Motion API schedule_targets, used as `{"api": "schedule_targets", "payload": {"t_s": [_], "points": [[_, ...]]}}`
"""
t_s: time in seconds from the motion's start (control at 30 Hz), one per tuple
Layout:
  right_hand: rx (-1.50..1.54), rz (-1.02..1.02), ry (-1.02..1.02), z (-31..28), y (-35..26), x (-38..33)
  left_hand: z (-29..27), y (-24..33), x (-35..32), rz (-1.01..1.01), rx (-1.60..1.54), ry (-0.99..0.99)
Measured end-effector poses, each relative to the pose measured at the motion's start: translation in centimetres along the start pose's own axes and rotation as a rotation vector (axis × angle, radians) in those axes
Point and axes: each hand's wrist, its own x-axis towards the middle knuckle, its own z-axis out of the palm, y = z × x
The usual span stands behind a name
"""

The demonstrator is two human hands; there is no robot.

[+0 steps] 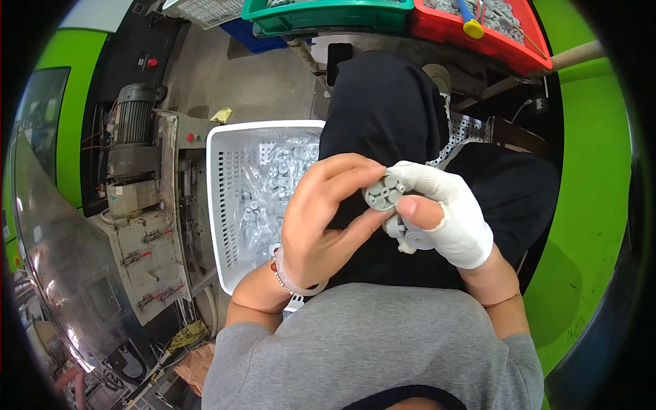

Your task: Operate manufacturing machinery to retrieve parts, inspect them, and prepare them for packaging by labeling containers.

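Note:
A round grey plastic part [383,192] with several hollow circles in its face is held up in front of my lap. My left hand [316,208], bare and with bracelets at the wrist, pinches its left rim between thumb and fingers. On the other side, my right hand [451,212] wears a white glove with the thumb tip bare, and that thumb presses near the part's right edge. More grey plastic parts [414,238] are tucked below in the right palm; their number and full shape are partly hidden by the fingers.
At my left stands a white perforated basket [217,205], lined with a clear bag holding many grey parts. Ahead are a green crate [328,19] and a red crate [502,42] with a blue-and-yellow-handled tool [471,24]. A machine with a motor [134,123] is far left; a phone [338,58] lies ahead.

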Motion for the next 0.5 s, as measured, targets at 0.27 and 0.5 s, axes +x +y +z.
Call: {"api": "schedule_targets", "payload": {"t_s": [0.27, 0.5], "points": [[0.339, -0.088, 0.031, -0.1, 2.3, 1.7, -7.2, -16.6, -3.6, -0.600, -0.105, 0.525], [0.400, -0.018, 0.022, -0.1, 2.8, 2.2, -7.4, -27.0, -13.3, -0.769, 0.646, 0.125]]}}
